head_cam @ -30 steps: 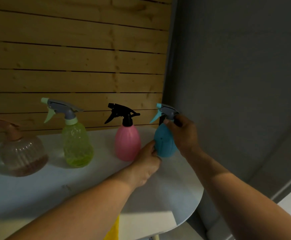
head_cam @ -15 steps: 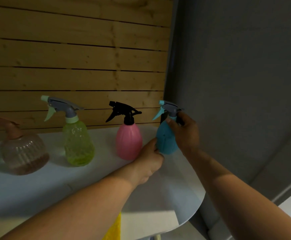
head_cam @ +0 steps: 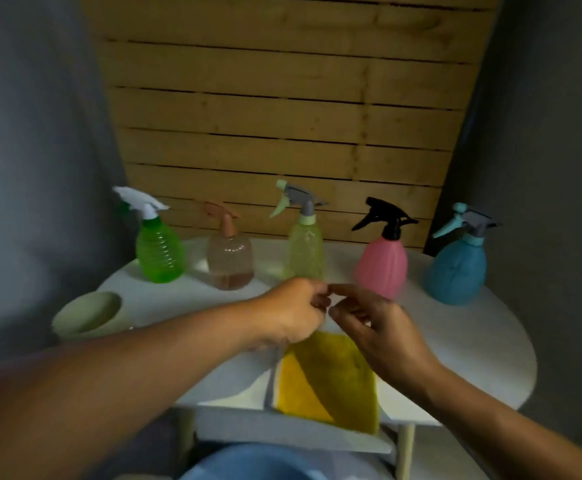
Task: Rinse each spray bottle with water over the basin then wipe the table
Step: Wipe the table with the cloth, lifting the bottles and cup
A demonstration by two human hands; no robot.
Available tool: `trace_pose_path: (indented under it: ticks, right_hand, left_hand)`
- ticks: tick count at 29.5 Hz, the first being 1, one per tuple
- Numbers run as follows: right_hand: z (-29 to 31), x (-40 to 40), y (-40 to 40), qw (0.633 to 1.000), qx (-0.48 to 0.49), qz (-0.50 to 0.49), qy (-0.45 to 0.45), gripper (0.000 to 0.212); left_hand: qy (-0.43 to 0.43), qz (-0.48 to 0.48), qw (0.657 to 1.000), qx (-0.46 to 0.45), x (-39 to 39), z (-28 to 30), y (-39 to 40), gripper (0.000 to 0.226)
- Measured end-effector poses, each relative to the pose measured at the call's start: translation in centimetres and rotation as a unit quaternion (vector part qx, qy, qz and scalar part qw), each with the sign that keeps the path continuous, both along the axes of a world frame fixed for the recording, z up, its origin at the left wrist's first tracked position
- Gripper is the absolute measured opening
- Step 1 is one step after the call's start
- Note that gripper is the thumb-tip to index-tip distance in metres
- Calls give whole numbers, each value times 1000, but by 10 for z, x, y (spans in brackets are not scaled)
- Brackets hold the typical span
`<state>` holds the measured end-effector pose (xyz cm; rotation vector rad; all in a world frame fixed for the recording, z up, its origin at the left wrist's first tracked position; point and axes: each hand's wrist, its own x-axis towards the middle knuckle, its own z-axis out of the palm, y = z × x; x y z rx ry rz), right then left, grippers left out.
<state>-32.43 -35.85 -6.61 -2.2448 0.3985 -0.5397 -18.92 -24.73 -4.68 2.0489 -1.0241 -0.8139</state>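
Several spray bottles stand in a row at the back of the round white table (head_cam: pixel 473 341): a green one (head_cam: pixel 159 251), a clear brownish one (head_cam: pixel 230 261), a yellow-green one (head_cam: pixel 305 252), a pink one (head_cam: pixel 383 268) and a blue one (head_cam: pixel 455 271) at the far right. My left hand (head_cam: pixel 296 310) and my right hand (head_cam: pixel 379 327) meet at the fingertips over the table's middle, in front of the pink bottle. Both have loosely curled fingers and hold nothing. A yellow cloth (head_cam: pixel 331 379) lies on the table's front edge just below them. The rim of a blue basin (head_cam: pixel 248 465) shows under the table's front.
A pale green cup (head_cam: pixel 88 315) stands at the table's left edge. A wooden slat wall (head_cam: pixel 282 116) rises behind the bottles, with grey walls on both sides. The table's right half in front of the blue bottle is bare.
Both hands have let go of the blue bottle, which now stands at the far right. They have come back to the table's middle, and the view has swung left and down.
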Motion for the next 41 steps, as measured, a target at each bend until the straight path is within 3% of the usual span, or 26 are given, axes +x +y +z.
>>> trace_pose_path:
  ticks: [4, 7, 11, 15, 18, 20, 25, 30, 37, 41]
  right_hand:
    - [-8, 16, 41, 997, -70, 21, 33, 19]
    - [-19, 26, 70, 981, -151, 18, 120, 30]
    - [-36, 20, 79, 926, -295, -40, 234, 55]
    - [-50, 15, 69, 913, -253, -57, 313, 72]
    - [-58, 13, 63, 895, -283, -40, 343, 90]
    - [-63, 14, 63, 891, -294, -31, 345, 101]
    - [-75, 24, 64, 902, -289, -49, 318, 101]
    - [-75, 36, 73, 905, -276, -40, 320, 107]
    - [-72, 85, 125, 919, -258, 25, 296, 76]
    - [-68, 138, 175, 926, -249, 71, 273, 72]
  left_hand:
    - [-36, 22, 999, 15, 19, 14, 60, 47]
    - [-54, 36, 998, -13, 32, 31, 103, 51]
    - [-125, 24, 992, -17, 58, 50, 144, 64]
    - [-217, -1, 969, 120, 88, 59, 198, 100]
    - [-266, -11, 930, 254, 116, 50, 231, 124]
    - [-274, -7, 915, 295, 130, 40, 245, 131]
    - [-207, 31, 937, 280, 142, 23, 253, 124]
    - [-233, 39, 942, 240, 150, 18, 250, 106]
    - [-235, 45, 956, 167, 170, 72, 251, 98]
    - [-252, 29, 955, 152, 171, 104, 251, 92]
